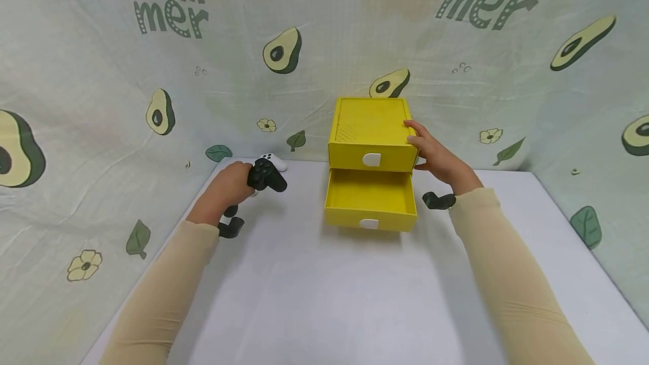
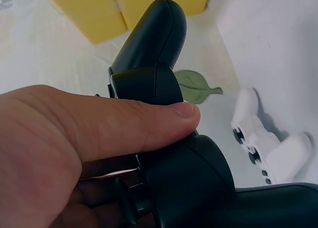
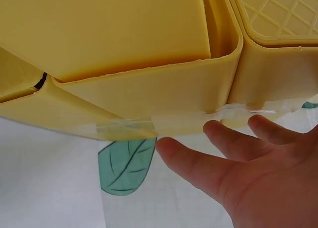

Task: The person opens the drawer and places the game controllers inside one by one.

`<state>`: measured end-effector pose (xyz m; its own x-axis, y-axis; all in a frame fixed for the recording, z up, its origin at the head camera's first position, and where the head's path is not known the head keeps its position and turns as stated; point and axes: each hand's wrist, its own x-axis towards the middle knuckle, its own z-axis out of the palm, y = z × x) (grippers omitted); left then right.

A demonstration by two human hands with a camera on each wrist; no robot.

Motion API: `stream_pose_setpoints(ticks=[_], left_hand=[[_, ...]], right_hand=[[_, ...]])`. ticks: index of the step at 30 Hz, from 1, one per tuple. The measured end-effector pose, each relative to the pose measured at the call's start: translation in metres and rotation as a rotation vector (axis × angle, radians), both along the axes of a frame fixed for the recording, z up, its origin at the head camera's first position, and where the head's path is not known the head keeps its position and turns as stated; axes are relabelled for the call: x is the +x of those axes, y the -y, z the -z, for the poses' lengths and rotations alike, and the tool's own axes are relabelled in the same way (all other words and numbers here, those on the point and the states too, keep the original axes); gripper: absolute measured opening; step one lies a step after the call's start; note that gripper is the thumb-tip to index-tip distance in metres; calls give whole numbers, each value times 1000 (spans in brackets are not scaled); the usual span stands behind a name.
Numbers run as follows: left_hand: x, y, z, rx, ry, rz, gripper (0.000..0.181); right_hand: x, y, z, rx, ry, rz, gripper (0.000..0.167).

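My left hand grips a black game controller above the left part of the table. In the left wrist view the thumb lies across the controller, the other fingers partly hidden behind it. A white game controller lies on the table beyond, mostly covered in the head view. My right hand rests at the right side of a yellow two-drawer box, fingers spread near its upper corner. Its lower drawer is pulled out and shows nothing inside. The upper drawer is closed.
The box stands near the back edge of a white table. Behind it hangs a cloth backdrop printed with avocados and leaves. Dark wrist-camera mounts stick out beside both wrists.
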<state>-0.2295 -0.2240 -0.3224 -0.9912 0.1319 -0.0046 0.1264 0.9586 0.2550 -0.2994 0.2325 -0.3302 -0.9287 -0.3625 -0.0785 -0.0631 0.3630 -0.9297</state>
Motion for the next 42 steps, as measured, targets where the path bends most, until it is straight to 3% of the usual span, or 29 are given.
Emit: stream_pose_setpoints(ticks=[9,26,36,42], left_hand=[[5,-17,-14,0,11,-4,29],[10,-45,-33,-14,-36,98,32],[19,-68,-46,-4,-29,134,48],[20,-84,-49,-5,-17,133,55]], right_hand=[[-1,2,2,-48,1,0,61],[1,1,3,-44,-10,-3,59],[-2,1,6,-34,-11,-2,57],[-2,0,6,-28,-6,2,57]])
